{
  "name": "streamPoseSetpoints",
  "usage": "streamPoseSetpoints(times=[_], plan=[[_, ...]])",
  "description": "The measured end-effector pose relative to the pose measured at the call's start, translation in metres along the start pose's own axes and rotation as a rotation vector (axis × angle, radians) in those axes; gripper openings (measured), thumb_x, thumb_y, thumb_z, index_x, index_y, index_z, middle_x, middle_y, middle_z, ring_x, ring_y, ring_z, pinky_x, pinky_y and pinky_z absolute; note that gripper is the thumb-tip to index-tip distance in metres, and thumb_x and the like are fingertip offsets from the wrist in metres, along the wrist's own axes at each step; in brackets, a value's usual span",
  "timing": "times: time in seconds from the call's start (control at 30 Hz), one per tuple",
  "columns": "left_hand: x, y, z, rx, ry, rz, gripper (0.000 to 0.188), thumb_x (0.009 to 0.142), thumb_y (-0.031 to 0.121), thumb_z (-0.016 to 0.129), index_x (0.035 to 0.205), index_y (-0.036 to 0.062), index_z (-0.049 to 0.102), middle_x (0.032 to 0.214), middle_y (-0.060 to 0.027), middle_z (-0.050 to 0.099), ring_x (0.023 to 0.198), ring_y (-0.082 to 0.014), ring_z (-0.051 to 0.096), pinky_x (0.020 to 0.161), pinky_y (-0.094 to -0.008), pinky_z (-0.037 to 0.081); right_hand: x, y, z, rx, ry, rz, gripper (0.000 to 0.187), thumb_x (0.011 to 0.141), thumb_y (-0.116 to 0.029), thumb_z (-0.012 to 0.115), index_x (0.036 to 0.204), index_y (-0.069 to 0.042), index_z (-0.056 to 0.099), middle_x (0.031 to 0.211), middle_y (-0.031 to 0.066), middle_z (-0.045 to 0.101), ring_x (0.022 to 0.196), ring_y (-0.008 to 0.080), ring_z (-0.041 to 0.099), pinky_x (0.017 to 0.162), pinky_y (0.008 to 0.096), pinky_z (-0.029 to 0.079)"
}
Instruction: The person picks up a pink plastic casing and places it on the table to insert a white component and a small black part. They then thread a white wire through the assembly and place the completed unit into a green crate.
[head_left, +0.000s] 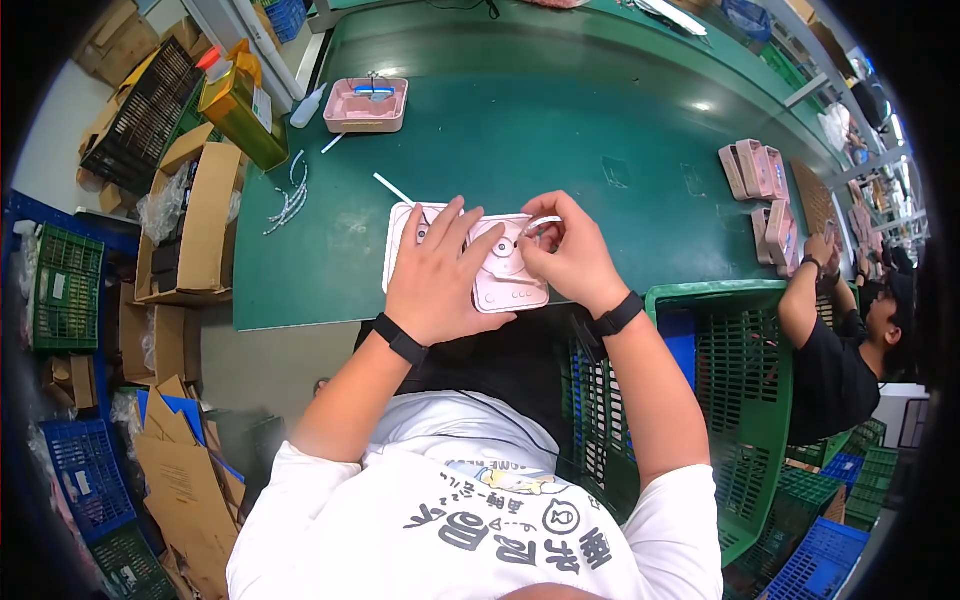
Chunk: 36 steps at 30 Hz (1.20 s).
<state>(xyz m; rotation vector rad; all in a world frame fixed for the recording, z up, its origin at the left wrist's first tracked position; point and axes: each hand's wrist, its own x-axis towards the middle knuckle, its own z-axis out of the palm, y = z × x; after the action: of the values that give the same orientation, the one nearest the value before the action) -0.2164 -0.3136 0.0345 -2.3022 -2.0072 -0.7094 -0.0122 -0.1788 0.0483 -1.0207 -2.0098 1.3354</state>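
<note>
A pale pink plastic casing (512,292) with round and small openings lies on the green table near its front edge. My left hand (437,275) rests over its left part with fingers spread, covering much of it. At the casing's upper right, my right hand (575,255) is closed in a pinch on a thin white strip (545,221), which loops up above the fingers. The end below the fingertips is hidden. Another white strip (392,188) sticks out past the upper left corner. Both wrists wear black bands.
A pink open case (366,107) with wires stands farther back, beside a white bottle (309,106). Several loose white strips (290,205) lie at left, near a yellow can (245,115). Pink casings (760,170) are stacked at right. A green crate (740,370) stands at my right, near a co-worker (840,360).
</note>
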Motion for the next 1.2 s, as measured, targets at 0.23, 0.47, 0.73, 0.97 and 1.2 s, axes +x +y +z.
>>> streamPoseSetpoints(times=[0.23, 0.47, 0.73, 0.97, 1.2], plan=[[0.001, -0.001, 0.0, 0.012, 0.01, 0.016, 0.105, 0.072, 0.065, 0.096, 0.16, 0.0184, 0.065, 0.164, -0.0143, 0.061, 0.163, -0.0392, 0.047, 0.137, -0.0689, 0.023, 0.001, 0.002, -0.008, -0.003, -0.077, 0.025, 0.044, 0.094, -0.005, 0.082, 0.134, -0.004, 0.066, 0.11, 0.0005, 0.072, 0.079, 0.0038, 0.057, 0.072, 0.024, 0.052], [0.0, 0.0, 0.001, 0.023, 0.026, 0.024, 0.105, 0.072, 0.066, 0.096, 0.16, 0.0183, 0.065, 0.164, -0.0152, 0.061, 0.163, -0.0396, 0.047, 0.137, -0.0694, 0.023, -0.003, -0.002, -0.004, -0.119, -0.092, -0.127, 0.043, 0.097, -0.007, 0.081, 0.136, -0.003, 0.064, 0.108, 0.0038, 0.073, 0.077, 0.0063, 0.059, 0.072, 0.0263, 0.053], [0.001, 0.0, 0.004, 0.024, 0.028, 0.033, 0.105, 0.072, 0.067, 0.096, 0.16, 0.0186, 0.065, 0.163, -0.0154, 0.061, 0.162, -0.0398, 0.047, 0.137, -0.0686, 0.024, -0.006, 0.011, 0.014, -0.129, 0.023, -0.167, 0.039, 0.103, -0.006, 0.078, 0.138, -0.004, 0.06, 0.109, 0.0101, 0.074, 0.077, 0.0148, 0.066, 0.074, 0.0329, 0.056], [0.0, 0.0, 0.001, 0.016, 0.033, 0.029, 0.105, 0.073, 0.067, 0.095, 0.16, 0.0186, 0.065, 0.163, -0.0148, 0.061, 0.163, -0.0396, 0.047, 0.137, -0.0683, 0.024, -0.001, 0.004, 0.001, -0.254, -0.06, -0.269, 0.038, 0.105, -0.005, 0.076, 0.139, -0.004, 0.06, 0.113, 0.0165, 0.078, 0.082, 0.0257, 0.073, 0.077, 0.0381, 0.059], [0.0, -0.002, 0.001, 0.04, -0.023, 0.004, 0.111, 0.07, 0.067, 0.097, 0.165, 0.0209, 0.061, 0.168, -0.0123, 0.058, 0.166, -0.039, 0.043, 0.138, -0.0672, 0.022, -0.003, -0.013, -0.004, -0.251, -0.077, -0.208, 0.048, 0.1, -0.003, 0.08, 0.144, -0.004, 0.062, 0.104, 0.0101, 0.082, 0.08, 0.0206, 0.074, 0.076, 0.0353, 0.059]])
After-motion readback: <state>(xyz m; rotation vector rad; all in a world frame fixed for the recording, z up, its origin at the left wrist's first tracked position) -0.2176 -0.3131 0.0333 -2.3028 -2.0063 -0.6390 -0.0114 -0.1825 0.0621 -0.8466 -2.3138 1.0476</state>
